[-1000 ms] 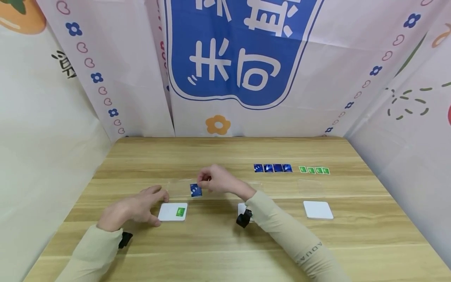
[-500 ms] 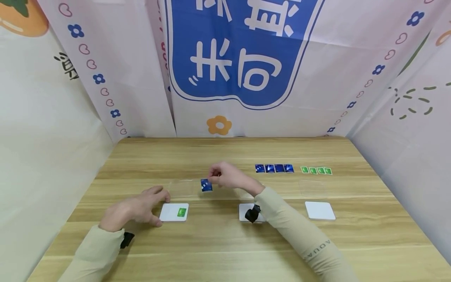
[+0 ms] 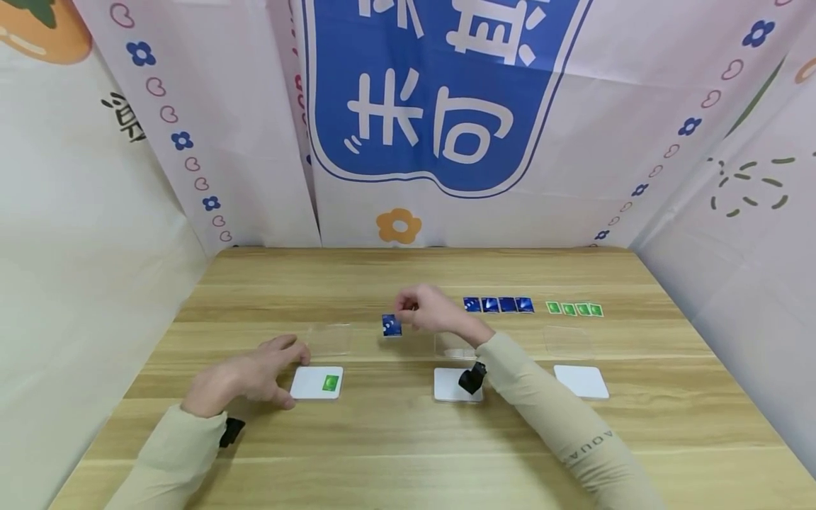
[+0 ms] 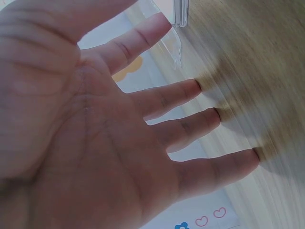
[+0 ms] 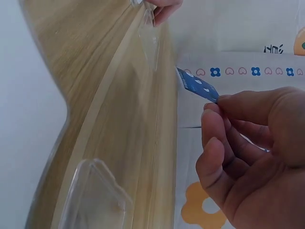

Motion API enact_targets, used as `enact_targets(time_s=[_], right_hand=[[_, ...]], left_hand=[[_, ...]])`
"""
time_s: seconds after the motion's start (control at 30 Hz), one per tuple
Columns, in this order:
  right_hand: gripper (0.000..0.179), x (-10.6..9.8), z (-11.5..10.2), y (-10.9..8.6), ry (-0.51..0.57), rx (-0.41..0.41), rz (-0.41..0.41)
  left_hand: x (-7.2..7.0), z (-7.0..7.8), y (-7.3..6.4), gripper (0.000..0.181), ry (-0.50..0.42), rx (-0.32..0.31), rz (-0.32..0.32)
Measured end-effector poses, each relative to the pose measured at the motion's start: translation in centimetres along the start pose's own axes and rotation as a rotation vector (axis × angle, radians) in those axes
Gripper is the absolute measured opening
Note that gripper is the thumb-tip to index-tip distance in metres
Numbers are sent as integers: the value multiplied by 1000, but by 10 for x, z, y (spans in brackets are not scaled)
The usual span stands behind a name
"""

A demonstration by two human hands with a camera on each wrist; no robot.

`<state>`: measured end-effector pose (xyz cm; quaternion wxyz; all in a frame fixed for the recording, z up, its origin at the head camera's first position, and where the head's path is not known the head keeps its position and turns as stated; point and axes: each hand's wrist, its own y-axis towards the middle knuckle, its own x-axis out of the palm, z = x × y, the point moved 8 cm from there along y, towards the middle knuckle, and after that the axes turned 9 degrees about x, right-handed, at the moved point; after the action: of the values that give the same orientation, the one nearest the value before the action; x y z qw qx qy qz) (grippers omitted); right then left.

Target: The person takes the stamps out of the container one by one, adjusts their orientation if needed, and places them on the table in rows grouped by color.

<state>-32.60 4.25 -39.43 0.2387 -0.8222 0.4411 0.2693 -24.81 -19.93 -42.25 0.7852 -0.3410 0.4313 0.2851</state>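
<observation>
My right hand (image 3: 428, 309) pinches a small blue card (image 3: 392, 325) with white marks above the table, between thumb and fingertips. In the right wrist view that card (image 5: 198, 87) is tilted and gripped at one end. My left hand (image 3: 255, 375) rests beside a white rounded slab (image 3: 306, 383) that bears a small green card (image 3: 330, 383) on its right part. Its fingers (image 4: 167, 100) are spread and mostly straight in the left wrist view, several tips touching the wood. The index finger is at the slab's clear edge.
Two more white slabs, one central (image 3: 449, 386) and one right (image 3: 581, 382), lie in line. Clear lids (image 3: 330, 340) lie behind the slabs. Rows of blue cards (image 3: 489, 305) and green cards (image 3: 569, 309) lie farther back right. Printed cloth walls (image 3: 357, 205) enclose the table.
My right hand has moved right and farther back, carrying the blue card from near the left slab. The left hand has stayed beside that slab.
</observation>
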Motion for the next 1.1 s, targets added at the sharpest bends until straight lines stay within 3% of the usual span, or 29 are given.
enact_targets(time_s=[0.77,1.1], right_hand=[[7,-35,36,3,-16,98,46],[6,-45,44,3,-30,104,53]], left_hand=[[-1,2,-1,51,-9,3,0],[-1,1,-1,51,-9,6,-1]])
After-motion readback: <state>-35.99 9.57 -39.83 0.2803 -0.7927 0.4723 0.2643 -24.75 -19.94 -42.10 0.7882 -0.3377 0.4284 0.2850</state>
